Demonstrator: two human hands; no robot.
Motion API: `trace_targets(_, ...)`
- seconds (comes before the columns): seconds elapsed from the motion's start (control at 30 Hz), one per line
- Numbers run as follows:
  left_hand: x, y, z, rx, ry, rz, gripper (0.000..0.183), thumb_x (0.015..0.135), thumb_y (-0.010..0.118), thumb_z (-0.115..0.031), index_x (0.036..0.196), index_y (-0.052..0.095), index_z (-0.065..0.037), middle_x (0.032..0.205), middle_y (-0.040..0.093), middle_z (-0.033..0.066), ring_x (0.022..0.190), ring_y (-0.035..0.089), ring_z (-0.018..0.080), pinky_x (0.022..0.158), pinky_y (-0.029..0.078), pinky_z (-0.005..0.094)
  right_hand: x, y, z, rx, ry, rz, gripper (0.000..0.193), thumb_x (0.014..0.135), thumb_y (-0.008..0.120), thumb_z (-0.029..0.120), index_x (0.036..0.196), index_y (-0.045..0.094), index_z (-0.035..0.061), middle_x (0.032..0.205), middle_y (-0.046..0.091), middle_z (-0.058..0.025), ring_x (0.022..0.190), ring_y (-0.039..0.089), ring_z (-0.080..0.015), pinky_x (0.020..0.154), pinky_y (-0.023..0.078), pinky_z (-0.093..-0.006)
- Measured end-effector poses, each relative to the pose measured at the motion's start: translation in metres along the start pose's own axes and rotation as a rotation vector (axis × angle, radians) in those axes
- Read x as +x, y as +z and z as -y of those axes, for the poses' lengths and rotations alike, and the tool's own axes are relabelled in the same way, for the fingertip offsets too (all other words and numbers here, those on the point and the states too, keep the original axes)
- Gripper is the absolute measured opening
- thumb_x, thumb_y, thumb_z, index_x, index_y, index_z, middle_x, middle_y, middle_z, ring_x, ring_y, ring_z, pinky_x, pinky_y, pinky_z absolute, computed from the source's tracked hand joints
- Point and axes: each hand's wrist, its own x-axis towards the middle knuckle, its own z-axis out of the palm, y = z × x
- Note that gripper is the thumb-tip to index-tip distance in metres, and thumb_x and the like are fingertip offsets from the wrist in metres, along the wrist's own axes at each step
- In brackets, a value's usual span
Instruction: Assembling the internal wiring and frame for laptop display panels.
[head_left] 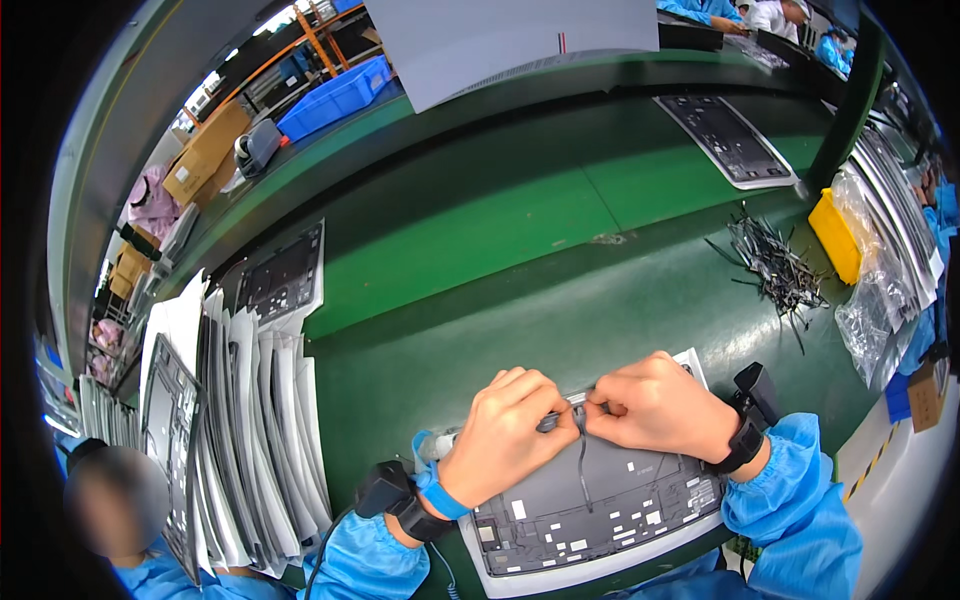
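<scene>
A dark flat laptop casing panel [600,500], dotted with small white and beige pieces, lies in front of me on a white sheet [540,583]. Over its far edge both hands meet. My left hand [508,432] is closed in a pinch on a thin dark cable [584,462] whose tail hangs down over the panel. Close beside it, my right hand [662,405] is also pinched, at the cable's upper end; its fingertips partly hide what they grip. A blue band and black straps circle my wrists.
At left stands a stack of panels [260,430] between white sheets, beside a co-worker in blue. Another panel [280,275] lies behind it, and one more [725,140] at far right. Loose black cables [775,265] are heaped near a yellow bin [835,237] and clear plastic bags [868,325].
</scene>
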Motion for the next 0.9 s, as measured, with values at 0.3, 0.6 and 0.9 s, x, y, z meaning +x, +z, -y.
trace_targets(0.3, 0.012, -0.029, -0.01, -0.075, -0.187, 0.216, 0.01, 0.082, 0.077, -0.003, 0.089, 0.072, 0.002, 0.085, 0.068, 0.0125, 0.08, 0.068, 0.0316, 0.075, 0.054, 0.0386, -0.002, -0.008, 0.001, 0.137, 0.064, -0.148, 0.008, 0.077, 0.075, 0.005, 0.075, 0.07, -0.0006, 0.063, 0.067, -0.0129, 0.054, 0.066, -0.0279, 0.053, 0.053, -0.0369)
trace_targets(0.6, 0.015, -0.052, -0.013, 0.064, -0.296, 0.474, 0.021, 0.085, 0.08, -0.013, 0.089, 0.063, -0.003, 0.076, 0.06, 0.009, 0.077, 0.061, 0.029, 0.072, 0.05, 0.0412, -0.001, -0.022, -0.015, 0.14, 0.306, -0.262, 0.012, 0.082, 0.073, 0.005, 0.076, 0.069, -0.005, 0.06, 0.067, -0.0122, 0.053, 0.067, -0.017, 0.052, 0.052, -0.0292)
trace_targets(0.9, 0.007, -0.054, -0.014, 0.095, -0.238, 0.323, 0.019, 0.08, 0.08, -0.007, 0.086, 0.063, -0.003, 0.091, 0.062, 0.0124, 0.085, 0.061, 0.0347, 0.075, 0.05, 0.0462, 0.013, -0.024, -0.031, 0.08, 0.371, -0.383, 0.013, 0.084, 0.071, 0.006, 0.077, 0.069, -0.0041, 0.06, 0.067, -0.0129, 0.05, 0.063, -0.0153, 0.052, 0.049, -0.0291)
